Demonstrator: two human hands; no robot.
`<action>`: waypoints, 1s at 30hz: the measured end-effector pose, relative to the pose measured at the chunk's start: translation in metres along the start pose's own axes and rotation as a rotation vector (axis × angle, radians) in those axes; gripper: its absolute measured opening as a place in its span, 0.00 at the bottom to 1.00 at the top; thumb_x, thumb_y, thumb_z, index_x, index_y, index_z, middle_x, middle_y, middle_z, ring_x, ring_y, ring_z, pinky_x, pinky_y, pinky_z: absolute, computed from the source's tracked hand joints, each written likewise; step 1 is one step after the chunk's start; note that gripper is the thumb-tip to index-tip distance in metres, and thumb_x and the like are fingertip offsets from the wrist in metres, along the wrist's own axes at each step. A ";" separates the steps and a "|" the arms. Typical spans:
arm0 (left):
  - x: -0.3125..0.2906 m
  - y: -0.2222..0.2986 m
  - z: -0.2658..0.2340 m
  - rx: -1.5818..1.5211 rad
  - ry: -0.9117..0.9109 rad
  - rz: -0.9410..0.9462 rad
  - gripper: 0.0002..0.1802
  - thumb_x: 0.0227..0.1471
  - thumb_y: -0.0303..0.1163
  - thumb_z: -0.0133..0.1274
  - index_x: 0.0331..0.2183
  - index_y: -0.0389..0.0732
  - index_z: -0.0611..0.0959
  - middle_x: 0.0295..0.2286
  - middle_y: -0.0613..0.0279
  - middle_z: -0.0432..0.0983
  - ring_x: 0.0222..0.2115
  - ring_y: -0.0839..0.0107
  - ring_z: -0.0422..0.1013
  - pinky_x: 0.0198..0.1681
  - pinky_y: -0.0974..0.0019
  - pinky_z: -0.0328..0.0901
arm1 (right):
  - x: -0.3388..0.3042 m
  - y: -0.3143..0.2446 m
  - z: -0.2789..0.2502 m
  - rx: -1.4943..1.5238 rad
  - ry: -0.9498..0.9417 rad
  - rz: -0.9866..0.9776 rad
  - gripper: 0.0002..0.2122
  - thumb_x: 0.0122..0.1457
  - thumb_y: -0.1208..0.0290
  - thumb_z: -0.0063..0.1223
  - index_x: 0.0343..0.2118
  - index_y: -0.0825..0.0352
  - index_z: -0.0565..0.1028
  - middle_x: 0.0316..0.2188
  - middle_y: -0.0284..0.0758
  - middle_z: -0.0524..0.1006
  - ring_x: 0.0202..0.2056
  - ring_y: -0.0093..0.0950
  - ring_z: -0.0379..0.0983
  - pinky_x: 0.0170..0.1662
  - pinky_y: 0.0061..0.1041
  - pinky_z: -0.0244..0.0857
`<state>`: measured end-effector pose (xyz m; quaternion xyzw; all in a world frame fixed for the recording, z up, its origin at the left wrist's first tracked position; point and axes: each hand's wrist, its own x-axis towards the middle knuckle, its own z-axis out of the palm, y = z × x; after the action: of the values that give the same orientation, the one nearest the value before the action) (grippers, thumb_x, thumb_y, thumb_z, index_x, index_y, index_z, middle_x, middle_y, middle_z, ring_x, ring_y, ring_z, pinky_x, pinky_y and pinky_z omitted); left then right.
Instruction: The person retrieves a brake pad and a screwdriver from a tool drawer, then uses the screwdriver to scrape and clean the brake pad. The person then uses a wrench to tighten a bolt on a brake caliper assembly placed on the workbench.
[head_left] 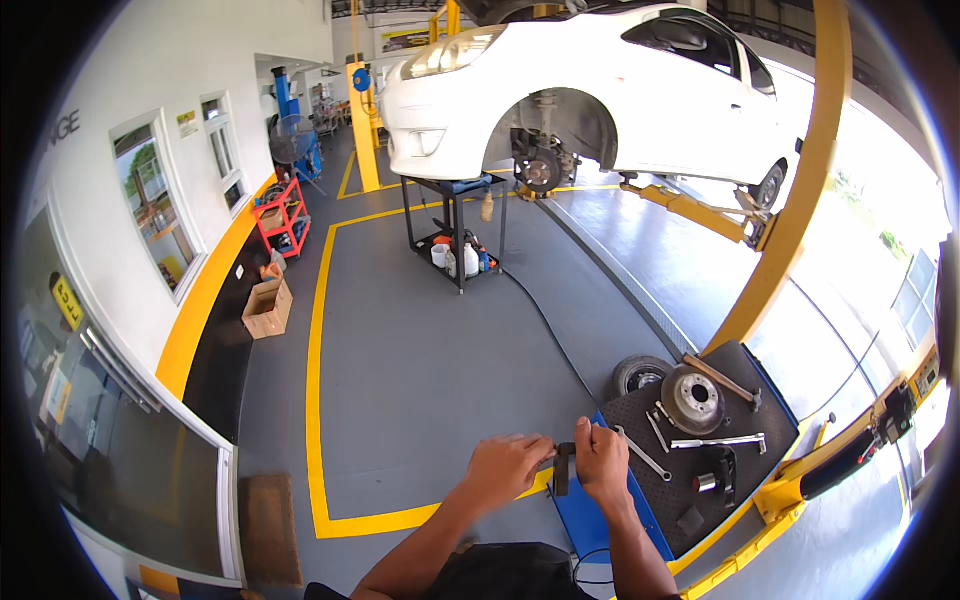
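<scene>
In front of my body, low in the view, my two hands hold a small dark metal part [563, 470] that looks like a brake pad seen edge-on. My left hand [512, 468] pinches it from the left, fingers closed. My right hand [603, 460] is closed on its other side, thumb up. The part hangs over the blue edge of a workbench [640, 515]. On the bench's dark mat, right of my hands, lie a combination wrench [645, 455], a long ratchet handle [718, 441], a brake disc [692, 400] and a dark caliper [728, 478] beside a silver cylinder [706, 483].
A hammer [722, 378] and a small dark plate [690, 520] also lie on the bench; a tire [640, 375] is behind it. Ahead, a white car [560, 80] is raised on a yellow lift [800, 200]. A black cart [455, 225] stands below its front, trailing a hose [545, 318].
</scene>
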<state>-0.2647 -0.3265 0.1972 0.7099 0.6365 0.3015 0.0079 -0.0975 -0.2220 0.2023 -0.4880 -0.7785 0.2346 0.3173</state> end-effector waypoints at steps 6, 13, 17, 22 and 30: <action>0.006 -0.012 0.032 -0.032 0.084 -0.007 0.01 0.63 0.30 0.59 0.36 0.45 0.84 0.32 0.63 0.86 0.30 0.53 0.81 0.31 0.51 0.72 | 0.013 0.018 0.025 0.054 0.064 -0.007 0.24 0.75 0.57 0.51 0.25 0.71 0.81 0.21 0.53 0.77 0.27 0.58 0.78 0.32 0.52 0.70; 0.017 -0.015 0.043 -0.017 0.005 -0.037 0.01 0.62 0.29 0.59 0.36 0.43 0.82 0.31 0.59 0.85 0.30 0.50 0.81 0.31 0.49 0.72 | 0.030 0.030 0.034 -0.001 0.002 0.042 0.25 0.75 0.56 0.49 0.24 0.69 0.82 0.22 0.51 0.79 0.27 0.55 0.79 0.31 0.48 0.73; -0.010 -0.037 0.081 -0.074 -0.046 -0.129 0.03 0.64 0.31 0.58 0.39 0.44 0.83 0.32 0.60 0.86 0.31 0.51 0.81 0.31 0.48 0.71 | 0.006 0.051 0.056 0.016 -0.151 0.181 0.26 0.76 0.55 0.49 0.23 0.69 0.81 0.21 0.51 0.79 0.25 0.55 0.79 0.30 0.49 0.72; 0.016 -0.011 0.037 0.017 -0.053 -0.031 0.03 0.65 0.30 0.57 0.36 0.44 0.83 0.30 0.60 0.84 0.32 0.50 0.80 0.32 0.48 0.70 | 0.027 0.025 0.021 0.058 -0.065 0.085 0.24 0.74 0.57 0.50 0.22 0.67 0.79 0.20 0.50 0.78 0.26 0.56 0.77 0.29 0.48 0.71; 0.020 -0.009 0.023 -0.061 0.039 -0.015 0.05 0.66 0.30 0.56 0.36 0.42 0.85 0.29 0.54 0.83 0.30 0.47 0.78 0.32 0.47 0.69 | 0.011 0.011 0.012 0.106 0.063 -0.051 0.28 0.77 0.55 0.48 0.19 0.69 0.75 0.13 0.46 0.72 0.19 0.52 0.73 0.26 0.46 0.68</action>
<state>-0.2628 -0.2979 0.1833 0.6987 0.6322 0.3344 0.0194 -0.1034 -0.2086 0.1895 -0.4576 -0.7669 0.2518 0.3729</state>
